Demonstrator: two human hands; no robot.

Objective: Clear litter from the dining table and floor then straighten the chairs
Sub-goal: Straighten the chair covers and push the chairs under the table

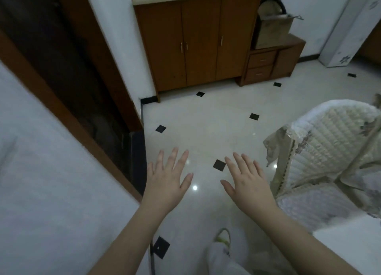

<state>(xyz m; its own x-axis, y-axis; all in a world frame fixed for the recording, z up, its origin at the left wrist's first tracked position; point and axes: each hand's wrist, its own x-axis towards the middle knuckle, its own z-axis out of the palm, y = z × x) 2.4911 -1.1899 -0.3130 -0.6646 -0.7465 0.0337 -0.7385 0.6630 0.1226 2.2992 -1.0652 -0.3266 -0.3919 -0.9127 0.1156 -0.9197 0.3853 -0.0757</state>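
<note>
Both hands, left hand (168, 184) and right hand (248, 184), hover fingers spread, empty, above the floor (206, 120), the covered chair (321, 151) just right.

Left hand (167, 183) and right hand (248, 184) hovered flat, fingers spread, above the tiled floor (206, 120); a covered chair (321, 149) stood at three o'clock.

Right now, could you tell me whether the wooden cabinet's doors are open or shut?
Shut: all three doors of the wooden cabinet lie flush, handles forward, with no interior showing.

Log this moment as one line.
left hand: open, empty | right hand: open, empty | chair: covered, right of hands, untouched | floor: no litter seen
</note>
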